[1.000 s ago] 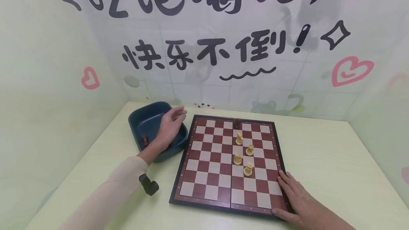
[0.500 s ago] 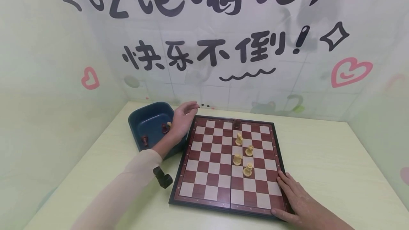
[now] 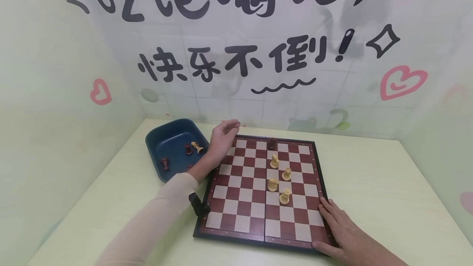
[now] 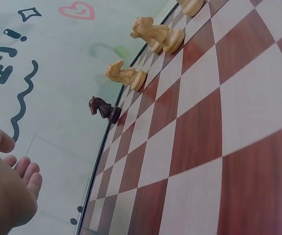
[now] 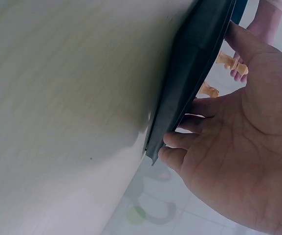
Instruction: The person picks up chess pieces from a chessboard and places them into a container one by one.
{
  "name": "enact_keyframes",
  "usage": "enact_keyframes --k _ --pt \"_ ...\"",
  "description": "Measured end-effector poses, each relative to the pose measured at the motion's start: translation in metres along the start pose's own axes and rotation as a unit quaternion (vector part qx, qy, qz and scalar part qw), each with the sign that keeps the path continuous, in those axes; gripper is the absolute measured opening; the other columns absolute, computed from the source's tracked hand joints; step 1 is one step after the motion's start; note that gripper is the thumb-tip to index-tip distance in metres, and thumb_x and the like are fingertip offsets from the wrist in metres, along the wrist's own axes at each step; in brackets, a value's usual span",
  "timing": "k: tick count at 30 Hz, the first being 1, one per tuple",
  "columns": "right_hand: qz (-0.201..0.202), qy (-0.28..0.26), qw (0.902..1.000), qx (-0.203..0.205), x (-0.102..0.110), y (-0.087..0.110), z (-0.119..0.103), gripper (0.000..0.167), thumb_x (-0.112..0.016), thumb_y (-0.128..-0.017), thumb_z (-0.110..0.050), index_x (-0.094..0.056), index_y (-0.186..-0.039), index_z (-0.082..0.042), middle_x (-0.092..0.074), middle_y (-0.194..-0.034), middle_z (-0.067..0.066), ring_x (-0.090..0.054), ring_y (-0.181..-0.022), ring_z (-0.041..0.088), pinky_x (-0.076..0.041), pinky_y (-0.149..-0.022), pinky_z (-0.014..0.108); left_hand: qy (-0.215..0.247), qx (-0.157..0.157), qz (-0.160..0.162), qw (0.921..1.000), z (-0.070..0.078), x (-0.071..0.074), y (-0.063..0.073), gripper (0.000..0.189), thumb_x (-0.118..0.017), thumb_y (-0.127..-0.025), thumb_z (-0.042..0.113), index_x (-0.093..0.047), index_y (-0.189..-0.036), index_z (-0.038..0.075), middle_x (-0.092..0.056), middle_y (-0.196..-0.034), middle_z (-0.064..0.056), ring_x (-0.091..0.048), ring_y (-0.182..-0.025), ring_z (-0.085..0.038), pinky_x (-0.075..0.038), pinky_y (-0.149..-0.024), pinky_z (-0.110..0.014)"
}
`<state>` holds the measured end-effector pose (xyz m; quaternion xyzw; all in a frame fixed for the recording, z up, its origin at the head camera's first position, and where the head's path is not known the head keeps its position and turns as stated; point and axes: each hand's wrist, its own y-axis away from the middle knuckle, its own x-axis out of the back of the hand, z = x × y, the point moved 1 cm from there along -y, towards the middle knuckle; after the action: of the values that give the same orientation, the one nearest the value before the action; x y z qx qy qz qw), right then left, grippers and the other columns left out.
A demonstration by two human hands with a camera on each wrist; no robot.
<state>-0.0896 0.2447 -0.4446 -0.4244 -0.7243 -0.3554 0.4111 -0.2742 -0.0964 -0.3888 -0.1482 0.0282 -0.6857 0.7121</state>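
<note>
My left hand (image 3: 222, 136) hovers over the far left corner of the chessboard (image 3: 245, 207), between it and the blue tray (image 3: 155, 157). In the left wrist view its fingers are loosely bent and no piece shows in them. On the right half of the board stand a dark knight (image 4: 104, 109) at the far edge, a light knight (image 3: 274, 161), a light crowned piece (image 3: 286, 174), a second light knight (image 3: 272, 184) and a light piece (image 3: 284, 196) nearest me. My right hand (image 3: 341, 229) rests along the board's right edge, thumb by the near corner.
In the tray lie a light chess piece (image 3: 197, 147) and several dark red ones, one dark piece (image 3: 165, 164) at its left side. A black wrist mount (image 3: 198, 205) hangs from the left sleeve over the board's left edge. A printed wall sheet (image 3: 229, 106) backs the table.
My left hand has moved right, out from over the tray to the board's far left corner, uncovering pieces in the tray. The right hand and the pieces on the board stay put.
</note>
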Motion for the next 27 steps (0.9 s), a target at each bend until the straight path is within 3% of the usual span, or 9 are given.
enact_keyframes --k 7,14,18,27 --pt "0.011 0.011 0.9998 0.011 0.000 0.001 0.000 0.107 -0.060 -0.087 -0.074 -0.033 -0.154 0.005 -0.026 -0.161 0.022 -0.030 -0.143 0.045 -0.041 -0.104 0.062 0.009 0.003 -0.012 0.9999 0.003 -0.011 -0.003 0.033 -0.057 -0.103 0.007 -0.060 -0.135 -0.003 -0.065 -0.126 -0.020 -0.059 -0.119 -0.028 -0.048 -0.094 -0.038" --pt "0.013 0.010 0.9998 0.011 0.000 0.001 0.001 0.107 -0.061 -0.087 -0.074 -0.033 -0.154 0.005 -0.026 -0.161 0.022 -0.030 -0.143 0.045 -0.041 -0.104 0.062 0.020 0.003 -0.019 0.9996 0.006 -0.020 0.000 0.034 -0.055 -0.104 0.007 -0.059 -0.135 -0.004 -0.064 -0.128 -0.020 -0.059 -0.121 -0.030 -0.046 -0.101 -0.041" --pt "0.021 0.016 0.9995 0.016 0.000 0.002 0.002 0.106 -0.060 -0.088 -0.074 -0.033 -0.154 0.005 -0.027 -0.161 0.022 -0.031 -0.143 0.045 -0.041 -0.104 0.061 0.014 -0.001 -0.018 0.9997 -0.001 -0.027 -0.003 0.032 -0.056 -0.104 0.008 -0.061 -0.134 -0.002 -0.066 -0.125 -0.017 -0.060 -0.119 -0.027 -0.048 -0.101 -0.040" --pt "0.015 0.016 0.9997 0.013 0.001 0.002 0.000 0.106 -0.058 -0.088 -0.074 -0.033 -0.155 0.004 -0.026 -0.162 0.021 -0.030 -0.144 0.043 -0.041 -0.104 0.061 -0.029 0.043 -0.020 0.9984 -0.010 -0.038 -0.007 0.029 -0.059 -0.103 0.013 -0.067 -0.129 0.005 -0.070 -0.119 -0.007 -0.062 -0.115 -0.021 -0.049 -0.098 -0.037"
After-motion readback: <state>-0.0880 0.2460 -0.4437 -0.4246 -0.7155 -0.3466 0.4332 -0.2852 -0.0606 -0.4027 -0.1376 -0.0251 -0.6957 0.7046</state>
